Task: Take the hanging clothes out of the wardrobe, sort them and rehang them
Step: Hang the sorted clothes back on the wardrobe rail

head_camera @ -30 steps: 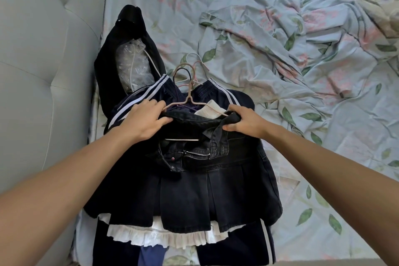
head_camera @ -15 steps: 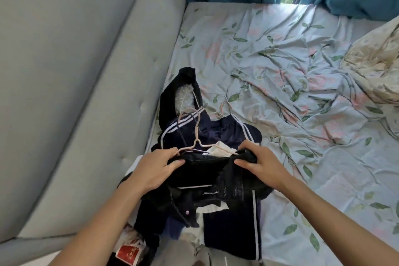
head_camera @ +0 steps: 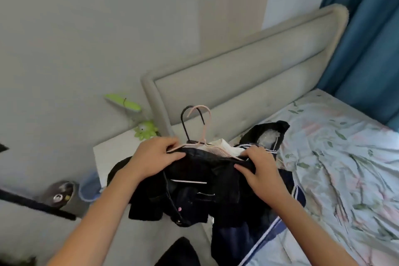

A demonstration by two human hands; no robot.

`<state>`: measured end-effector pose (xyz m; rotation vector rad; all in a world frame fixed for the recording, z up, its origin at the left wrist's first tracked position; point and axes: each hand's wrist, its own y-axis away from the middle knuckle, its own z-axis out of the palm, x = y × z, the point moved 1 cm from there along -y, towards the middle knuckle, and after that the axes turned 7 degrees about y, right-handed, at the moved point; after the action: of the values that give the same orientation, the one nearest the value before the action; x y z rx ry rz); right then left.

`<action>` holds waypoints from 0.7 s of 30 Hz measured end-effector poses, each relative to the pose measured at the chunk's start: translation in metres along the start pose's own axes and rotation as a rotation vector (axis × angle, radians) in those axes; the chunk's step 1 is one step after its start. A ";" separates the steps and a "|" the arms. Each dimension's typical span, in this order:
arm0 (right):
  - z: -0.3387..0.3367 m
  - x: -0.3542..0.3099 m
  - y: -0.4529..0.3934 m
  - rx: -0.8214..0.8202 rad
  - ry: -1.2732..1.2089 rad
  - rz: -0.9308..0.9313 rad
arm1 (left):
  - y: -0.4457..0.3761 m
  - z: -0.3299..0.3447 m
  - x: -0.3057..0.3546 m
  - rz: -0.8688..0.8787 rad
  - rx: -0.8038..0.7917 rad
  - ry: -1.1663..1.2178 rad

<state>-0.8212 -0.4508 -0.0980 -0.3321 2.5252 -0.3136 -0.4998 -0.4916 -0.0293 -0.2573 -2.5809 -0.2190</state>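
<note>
A: What have your hands got hold of?

B: My left hand (head_camera: 151,158) grips the left end of a bundle of dark clothes (head_camera: 200,188), fingers curled over the top edge. My right hand (head_camera: 260,170) pinches the right end of that same bundle, thumb underneath and fingers folded over the fabric. Neither hand is slack; both are closed on cloth

A: And the hangers?

B: 2 hooks stand up just above the bundle, between my hands: a pink hanger (head_camera: 204,127) and a black hanger (head_camera: 187,123) behind it. The pink one's shoulder wire runs right under my left fingertips. A pale bar shows lower down in the bundle

A: Where is the bundle itself?

B: Held up at the near corner of the bed (head_camera: 345,157), in front of the grey padded headboard (head_camera: 248,75). A navy garment with white stripes (head_camera: 287,205) hangs from the bundle's right side, against the bed's edge. A bit of white fabric pokes up just behind the bundle

A: Anything else on the bed?

B: Another black garment (head_camera: 278,128) with clear plastic inside lies beyond my right hand, near the headboard. The sheet is pale blue with leaves and pink flowers

A: And around the bed?

B: A white bedside table (head_camera: 112,153) sits left of the headboard, with a green toy (head_camera: 145,131) on it. Blue curtains (head_camera: 367,38) hang at the bed's far side
</note>
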 end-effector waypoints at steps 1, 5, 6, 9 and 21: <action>0.005 -0.017 -0.008 -0.038 -0.005 -0.043 | 0.019 -0.011 -0.010 -0.043 0.044 0.019; 0.033 -0.089 -0.035 -0.253 -0.049 -0.183 | 0.099 -0.041 -0.062 -0.237 0.187 0.112; 0.042 -0.108 -0.042 -0.299 -0.049 -0.233 | 0.120 -0.045 -0.077 -0.289 0.221 0.135; 0.073 -0.170 -0.057 -0.420 -0.096 -0.376 | 0.184 -0.055 -0.118 -0.440 0.308 0.184; 0.212 -0.387 -0.056 -0.802 -0.275 -0.600 | 0.374 -0.070 -0.253 -0.822 0.469 0.318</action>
<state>-0.3796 -0.4190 -0.0581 -1.3406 2.1117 0.5200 -0.1686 -0.1789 -0.0631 0.9382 -2.1930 0.0628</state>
